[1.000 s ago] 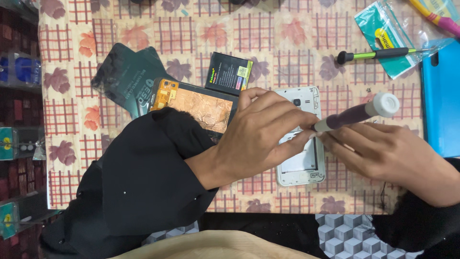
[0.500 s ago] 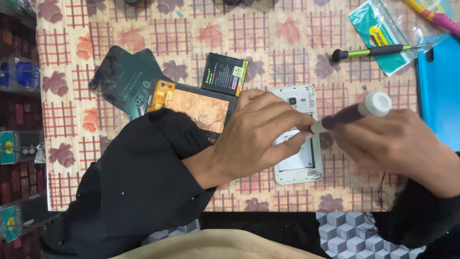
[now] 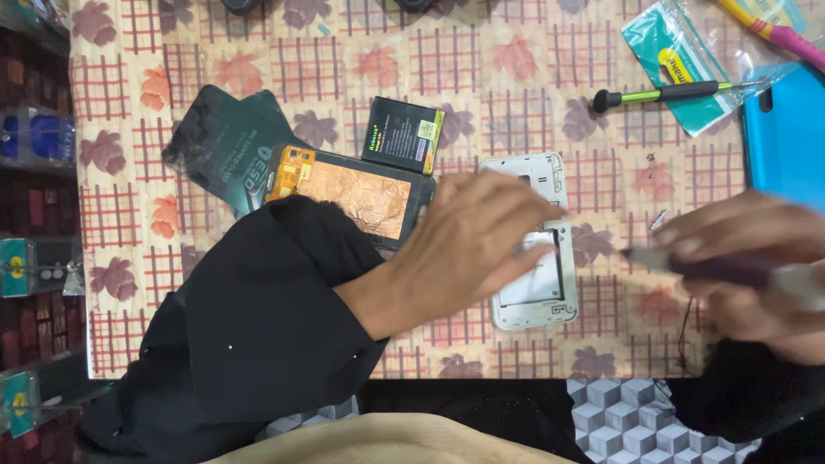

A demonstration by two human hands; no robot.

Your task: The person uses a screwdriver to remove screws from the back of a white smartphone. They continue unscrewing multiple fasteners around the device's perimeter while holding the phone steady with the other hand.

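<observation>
My left hand (image 3: 464, 249) rests flat on a white phone frame (image 3: 533, 301) that lies on the patterned table cloth (image 3: 284, 69), fingers spread over its upper half. My right hand (image 3: 756, 275) is off to the right of the frame, blurred by motion, and grips a purple-handled screwdriver (image 3: 730, 268) whose tip points left toward the frame. A phone screen assembly (image 3: 352, 191) with an orange-copper back lies beside my left wrist. A black phone battery (image 3: 404, 134) lies just above it.
A dark antistatic bag (image 3: 219, 146) lies at the left under the screen assembly. A green-and-black screwdriver (image 3: 662, 92) lies on a plastic packet (image 3: 679, 51) at the upper right. A blue cover (image 3: 786, 137) sits at the right edge. Shelves with small parts stand at far left.
My right hand has pulled the screwdriver away from the phone frame toward the right. My left hand has flattened and slid slightly up over the frame.
</observation>
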